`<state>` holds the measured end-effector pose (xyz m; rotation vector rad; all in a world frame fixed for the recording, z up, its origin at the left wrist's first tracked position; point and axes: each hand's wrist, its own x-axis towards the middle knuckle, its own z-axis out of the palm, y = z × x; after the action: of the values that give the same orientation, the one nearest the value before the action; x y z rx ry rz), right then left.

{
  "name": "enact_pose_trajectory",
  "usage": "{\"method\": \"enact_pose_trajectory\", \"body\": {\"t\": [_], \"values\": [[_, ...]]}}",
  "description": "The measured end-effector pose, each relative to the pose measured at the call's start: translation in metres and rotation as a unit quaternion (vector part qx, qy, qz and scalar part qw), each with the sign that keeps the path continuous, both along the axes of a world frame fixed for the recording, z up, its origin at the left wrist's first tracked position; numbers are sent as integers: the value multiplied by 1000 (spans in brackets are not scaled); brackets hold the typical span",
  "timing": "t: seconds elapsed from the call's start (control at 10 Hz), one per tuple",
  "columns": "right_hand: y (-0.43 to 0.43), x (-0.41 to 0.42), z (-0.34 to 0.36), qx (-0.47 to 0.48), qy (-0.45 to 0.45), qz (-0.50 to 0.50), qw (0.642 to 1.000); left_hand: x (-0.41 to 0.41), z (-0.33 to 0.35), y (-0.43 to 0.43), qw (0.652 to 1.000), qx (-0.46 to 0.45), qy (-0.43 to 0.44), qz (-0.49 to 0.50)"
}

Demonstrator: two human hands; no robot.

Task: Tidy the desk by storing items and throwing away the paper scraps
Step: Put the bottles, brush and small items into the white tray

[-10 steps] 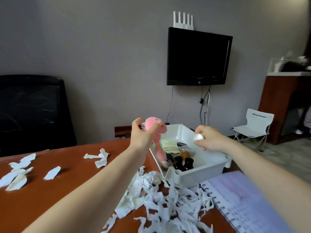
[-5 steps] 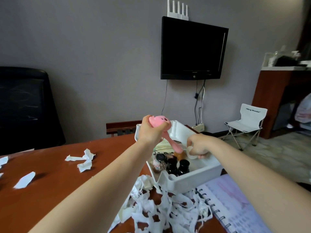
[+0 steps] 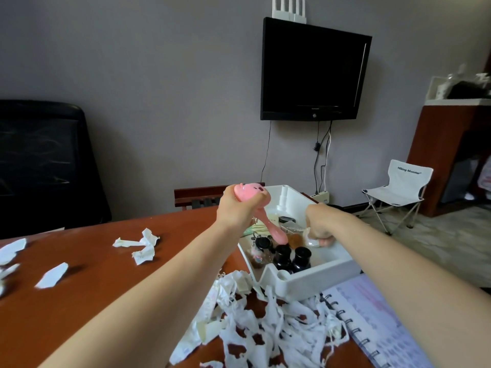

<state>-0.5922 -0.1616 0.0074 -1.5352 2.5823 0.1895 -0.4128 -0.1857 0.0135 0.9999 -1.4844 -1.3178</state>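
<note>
Brush (image 3: 249,193) in left hand (image 3: 236,213) above box (image 3: 318,272)

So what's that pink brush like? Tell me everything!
The pink brush looks like smooth, shiny plastic. It has a round head with small dark marks like a little face, and a long thin handle. The left hand grips the head, so the handle slants down into the white box, its tip close by the black bottles. Any bristles are hidden.
</note>
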Motion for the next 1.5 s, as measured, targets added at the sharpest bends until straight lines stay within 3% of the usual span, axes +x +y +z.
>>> {"method": "enact_pose_trajectory", "body": {"t": [0.3,0.5,0.6,0.7,0.8,0.9,1.0,1.2,1.5], "values": [[-5,-4,-12,-54,-115,-57,990,9,-5,-3,1000,9,-3,-9],[5,-5,-5,-147,-113,-9,983,10,-1,3,999,6,8,-32],[14,1,17,-266,-198,49,942,4,4,6,999,11,11,-30],[34,16,38,-269,-330,121,897,-6,8,9,1000,9,3,-21],[52,24,45,-219,-325,199,898,-17,11,15,999,9,-14,-46],[55,27,45,-233,-254,235,909,-29,12,16,996,30,-31,-83],[51,22,40,-260,-248,203,911,-39,11,22,992,31,-81,-94],[50,13,27,-209,-246,218,921,-31,6,15,968,-43,-231,-87],[49,21,19,-50,-155,184,969,-19,3,12,917,-74,-377,-102]]}}
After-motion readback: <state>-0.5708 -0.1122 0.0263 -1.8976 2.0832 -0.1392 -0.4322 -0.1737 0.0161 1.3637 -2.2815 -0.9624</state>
